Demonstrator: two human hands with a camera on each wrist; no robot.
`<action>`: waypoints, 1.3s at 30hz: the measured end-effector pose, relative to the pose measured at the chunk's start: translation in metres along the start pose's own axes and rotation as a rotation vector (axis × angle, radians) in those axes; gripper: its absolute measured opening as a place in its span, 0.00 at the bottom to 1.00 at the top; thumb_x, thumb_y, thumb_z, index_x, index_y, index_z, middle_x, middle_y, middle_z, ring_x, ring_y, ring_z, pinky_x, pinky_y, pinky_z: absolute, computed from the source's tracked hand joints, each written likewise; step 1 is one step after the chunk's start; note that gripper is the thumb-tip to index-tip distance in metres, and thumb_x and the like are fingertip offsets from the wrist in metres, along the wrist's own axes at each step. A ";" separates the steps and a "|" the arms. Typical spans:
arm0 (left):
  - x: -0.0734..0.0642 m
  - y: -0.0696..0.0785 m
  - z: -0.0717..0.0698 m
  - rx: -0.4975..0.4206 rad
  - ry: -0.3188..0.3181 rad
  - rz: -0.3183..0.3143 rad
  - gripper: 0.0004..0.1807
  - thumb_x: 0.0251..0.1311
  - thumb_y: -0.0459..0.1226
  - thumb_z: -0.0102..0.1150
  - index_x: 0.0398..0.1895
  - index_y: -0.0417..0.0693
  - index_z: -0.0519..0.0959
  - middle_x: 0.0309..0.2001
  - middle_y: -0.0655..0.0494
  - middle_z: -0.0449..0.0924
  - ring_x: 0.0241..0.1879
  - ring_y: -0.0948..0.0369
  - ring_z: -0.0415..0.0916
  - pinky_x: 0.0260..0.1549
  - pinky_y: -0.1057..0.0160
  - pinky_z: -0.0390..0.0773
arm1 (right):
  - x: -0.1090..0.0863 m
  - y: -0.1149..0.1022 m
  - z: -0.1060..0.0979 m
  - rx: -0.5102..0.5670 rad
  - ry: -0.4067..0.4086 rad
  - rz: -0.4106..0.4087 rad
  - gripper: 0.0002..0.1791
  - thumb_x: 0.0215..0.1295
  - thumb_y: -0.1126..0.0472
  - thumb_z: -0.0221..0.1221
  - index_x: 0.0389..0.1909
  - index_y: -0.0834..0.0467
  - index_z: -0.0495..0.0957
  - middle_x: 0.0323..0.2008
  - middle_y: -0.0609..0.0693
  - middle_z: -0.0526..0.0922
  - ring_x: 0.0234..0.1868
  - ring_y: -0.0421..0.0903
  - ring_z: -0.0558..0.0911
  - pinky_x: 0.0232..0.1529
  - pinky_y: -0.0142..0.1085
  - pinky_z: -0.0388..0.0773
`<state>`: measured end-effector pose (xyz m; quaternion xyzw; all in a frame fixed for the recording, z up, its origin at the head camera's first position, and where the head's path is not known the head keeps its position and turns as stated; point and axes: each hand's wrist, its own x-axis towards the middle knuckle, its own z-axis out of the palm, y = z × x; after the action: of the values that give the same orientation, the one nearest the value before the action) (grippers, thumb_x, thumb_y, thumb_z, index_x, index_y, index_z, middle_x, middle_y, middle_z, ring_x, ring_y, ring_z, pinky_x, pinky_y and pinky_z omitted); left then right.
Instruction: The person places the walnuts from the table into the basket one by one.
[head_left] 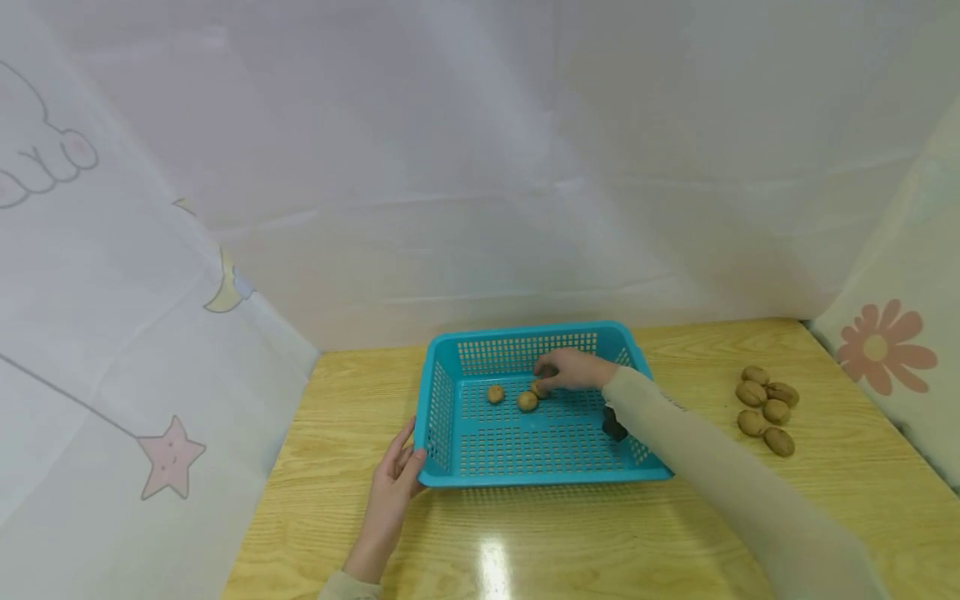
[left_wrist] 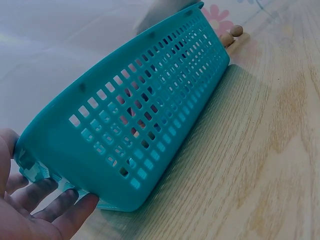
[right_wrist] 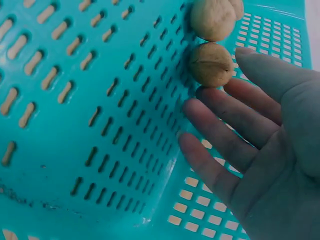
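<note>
A blue plastic basket (head_left: 540,479) with slotted walls stands on the wooden table. My left hand (head_left: 393,475) grips its near left corner, the thumb at the rim and the fingers against the outside. In the left wrist view, the fingertips (left_wrist: 82,205) touch the basket's end wall. Inside the basket, my right hand (head_left: 576,369) is beside a walnut (right_wrist: 211,64), fingers apart and lightly bent, thumb tip close to the nut. That walnut touches a second walnut (right_wrist: 212,19). Another walnut (head_left: 495,394) lies farther left on the basket floor.
Several more walnuts (head_left: 752,393) lie in a loose group on the table (head_left: 705,354), right of the basket. A pale curtain (head_left: 480,167) hangs behind the table and along both sides. The right sleeve (head_left: 720,458) crosses over the basket's right rim.
</note>
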<state>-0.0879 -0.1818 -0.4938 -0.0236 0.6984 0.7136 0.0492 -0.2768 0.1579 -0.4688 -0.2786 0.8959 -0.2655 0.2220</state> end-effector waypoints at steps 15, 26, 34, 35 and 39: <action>-0.001 0.000 0.000 -0.006 -0.008 -0.001 0.34 0.80 0.42 0.52 0.84 0.51 0.55 0.74 0.36 0.67 0.67 0.40 0.73 0.53 0.58 0.85 | -0.035 -0.003 -0.028 0.007 0.085 -0.068 0.19 0.78 0.57 0.60 0.62 0.62 0.81 0.59 0.60 0.84 0.58 0.55 0.83 0.57 0.50 0.82; 0.000 0.002 0.001 0.007 0.009 0.002 0.34 0.80 0.42 0.52 0.84 0.49 0.55 0.71 0.33 0.71 0.62 0.41 0.78 0.50 0.59 0.86 | -0.065 -0.004 -0.043 0.019 0.177 -0.128 0.16 0.76 0.58 0.62 0.59 0.60 0.82 0.55 0.57 0.86 0.53 0.53 0.85 0.55 0.49 0.83; 0.000 0.001 0.001 0.001 0.005 0.001 0.34 0.80 0.42 0.52 0.84 0.50 0.55 0.72 0.34 0.70 0.63 0.41 0.77 0.51 0.59 0.86 | -0.093 -0.003 -0.055 0.021 0.208 -0.130 0.17 0.76 0.57 0.62 0.61 0.58 0.82 0.56 0.54 0.86 0.53 0.51 0.84 0.53 0.48 0.83; -0.001 0.001 0.001 0.000 0.005 0.001 0.34 0.80 0.42 0.52 0.84 0.49 0.55 0.72 0.34 0.69 0.64 0.41 0.77 0.51 0.59 0.86 | -0.097 -0.002 -0.057 0.024 0.216 -0.134 0.18 0.76 0.57 0.62 0.61 0.59 0.81 0.56 0.54 0.86 0.54 0.52 0.84 0.53 0.48 0.83; -0.001 0.001 0.000 0.001 0.003 0.001 0.35 0.80 0.42 0.52 0.84 0.48 0.54 0.73 0.34 0.68 0.65 0.40 0.76 0.51 0.59 0.86 | -0.115 0.004 -0.063 0.038 0.257 -0.126 0.18 0.76 0.57 0.62 0.62 0.60 0.81 0.56 0.54 0.85 0.55 0.53 0.84 0.53 0.47 0.83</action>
<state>-0.0871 -0.1816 -0.4922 -0.0243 0.6989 0.7132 0.0481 -0.2269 0.2537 -0.3947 -0.2936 0.8924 -0.3295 0.0935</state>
